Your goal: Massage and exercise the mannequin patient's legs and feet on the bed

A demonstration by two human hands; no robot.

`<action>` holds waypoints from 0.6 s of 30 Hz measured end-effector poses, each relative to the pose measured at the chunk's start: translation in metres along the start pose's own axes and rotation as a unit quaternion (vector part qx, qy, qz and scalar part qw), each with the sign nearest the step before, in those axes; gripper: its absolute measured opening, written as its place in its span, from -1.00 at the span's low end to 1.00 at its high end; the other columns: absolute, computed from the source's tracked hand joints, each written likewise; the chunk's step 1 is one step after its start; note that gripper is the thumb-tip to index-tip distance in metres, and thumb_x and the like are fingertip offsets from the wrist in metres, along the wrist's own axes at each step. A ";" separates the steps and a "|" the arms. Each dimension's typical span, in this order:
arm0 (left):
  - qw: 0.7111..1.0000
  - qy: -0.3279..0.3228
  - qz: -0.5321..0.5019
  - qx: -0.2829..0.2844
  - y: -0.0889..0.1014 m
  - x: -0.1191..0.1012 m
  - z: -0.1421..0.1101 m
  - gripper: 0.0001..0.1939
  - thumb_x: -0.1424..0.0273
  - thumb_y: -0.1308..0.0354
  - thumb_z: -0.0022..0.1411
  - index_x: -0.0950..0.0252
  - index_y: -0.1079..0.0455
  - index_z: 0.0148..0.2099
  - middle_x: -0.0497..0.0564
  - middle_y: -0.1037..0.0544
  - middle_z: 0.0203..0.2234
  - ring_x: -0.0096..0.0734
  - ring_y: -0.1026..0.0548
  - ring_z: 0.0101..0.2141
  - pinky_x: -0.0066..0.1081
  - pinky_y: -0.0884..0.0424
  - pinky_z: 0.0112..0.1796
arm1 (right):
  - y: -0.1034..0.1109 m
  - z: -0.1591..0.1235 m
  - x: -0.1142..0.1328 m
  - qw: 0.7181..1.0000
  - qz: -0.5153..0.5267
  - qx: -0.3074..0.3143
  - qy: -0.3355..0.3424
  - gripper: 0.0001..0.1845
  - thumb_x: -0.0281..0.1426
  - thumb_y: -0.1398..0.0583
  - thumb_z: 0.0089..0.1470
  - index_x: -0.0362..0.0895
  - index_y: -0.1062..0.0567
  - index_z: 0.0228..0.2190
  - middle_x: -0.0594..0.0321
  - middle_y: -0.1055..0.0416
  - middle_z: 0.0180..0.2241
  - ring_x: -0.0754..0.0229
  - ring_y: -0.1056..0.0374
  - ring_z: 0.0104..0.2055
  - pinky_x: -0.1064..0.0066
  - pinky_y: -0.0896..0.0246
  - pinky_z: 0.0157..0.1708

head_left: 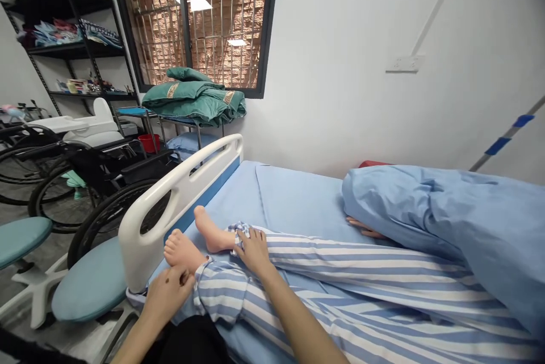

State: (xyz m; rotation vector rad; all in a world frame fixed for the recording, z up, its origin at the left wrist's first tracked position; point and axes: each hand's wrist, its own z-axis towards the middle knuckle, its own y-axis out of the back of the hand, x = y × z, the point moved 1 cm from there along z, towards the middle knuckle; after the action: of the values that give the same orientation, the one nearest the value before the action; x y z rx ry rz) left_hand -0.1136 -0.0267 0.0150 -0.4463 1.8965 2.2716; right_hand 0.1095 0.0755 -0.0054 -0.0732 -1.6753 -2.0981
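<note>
A manikin in blue-and-white striped pajama trousers (340, 259) lies on the bed. Its smooth bare feet, the near foot (184, 251) and the far foot (212, 233), stick out of the cuffs by the footboard. My left hand (167, 291) is curled at the heel of the near foot, its fingertips partly hidden. Over the far trouser leg, just above the ankle, my right hand (254, 249) closes on the bunched cuff. A light blue quilt (443, 210) covers the manikin's upper part, and a manikin hand (366, 229) shows from under its edge.
The white footboard (183, 182) stands left of the feet. Beyond it are teal stools (91, 279), wheelchairs (114, 171) and a black shelf rack (63, 49). Folded green quilts (196, 97) lie on a stand below the window. A wall (323, 57) borders the bed's far side.
</note>
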 end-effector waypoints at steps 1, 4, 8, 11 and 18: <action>1.000 -0.013 -0.002 -0.006 0.002 -0.004 0.001 -0.77 0.30 0.07 0.05 0.26 -0.15 -0.59 -0.06 -0.35 -0.65 -0.42 -0.29 -0.52 -0.44 -0.01 -0.47 | -0.003 -0.001 0.002 1.000 0.001 0.004 0.009 -0.55 -0.21 -0.11 0.02 0.05 -0.32 -0.01 0.08 -0.28 -0.02 -0.03 -0.10 0.03 0.07 0.23 0.04; 0.997 -0.061 -0.044 0.001 0.003 -0.025 0.010 -0.77 0.33 0.09 0.08 0.26 -0.15 -0.59 -0.08 -0.34 -0.66 -0.47 -0.27 -0.55 -0.45 -0.06 -0.47 | -0.007 -0.003 0.005 0.997 0.042 0.028 0.054 -0.58 -0.24 -0.07 0.06 0.14 -0.29 0.00 0.18 -0.23 0.04 0.01 -0.05 0.09 0.03 0.31 0.07; 0.981 -0.124 -0.147 0.009 -0.011 -0.061 0.037 -0.83 0.39 0.10 0.08 0.26 -0.23 -0.50 -0.05 -0.40 -0.56 -0.45 -0.33 -0.48 -0.43 -0.20 -0.38 | -0.005 0.000 0.002 0.976 0.187 0.032 0.108 -0.59 -0.32 -0.05 0.07 0.14 -0.29 -0.01 0.25 -0.22 0.07 0.08 -0.05 0.11 0.04 0.28 0.09; 0.951 -0.136 -0.277 0.006 -0.030 -0.089 0.063 -0.79 0.42 0.06 0.04 0.28 -0.31 -0.25 0.02 -0.47 -0.31 -0.41 -0.41 -0.32 -0.38 -0.30 -0.25 | -0.008 0.008 -0.009 0.918 0.392 -0.022 0.053 -0.60 -0.37 -0.03 0.03 -0.04 -0.33 -0.05 0.16 -0.36 -0.07 0.15 -0.24 -0.02 0.17 0.00 0.02; 0.867 -0.047 -0.496 -0.020 -0.068 -0.135 0.110 -0.79 0.36 0.02 0.09 0.32 -0.26 -0.21 0.07 -0.46 -0.29 -0.39 -0.43 -0.22 -0.39 -0.34 -0.19 | -0.016 0.021 -0.032 0.764 0.603 -0.113 -0.200 -0.79 -0.26 -0.07 -0.07 -0.16 -0.35 -0.43 0.23 -0.40 -0.51 0.22 -0.31 -0.48 0.40 -0.25 -0.48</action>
State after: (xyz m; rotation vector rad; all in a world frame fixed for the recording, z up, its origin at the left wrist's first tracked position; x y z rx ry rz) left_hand 0.0195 0.1045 0.0122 -1.0019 1.1184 1.5673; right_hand 0.1269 0.1078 -0.0239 -1.3603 -0.9821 -1.2263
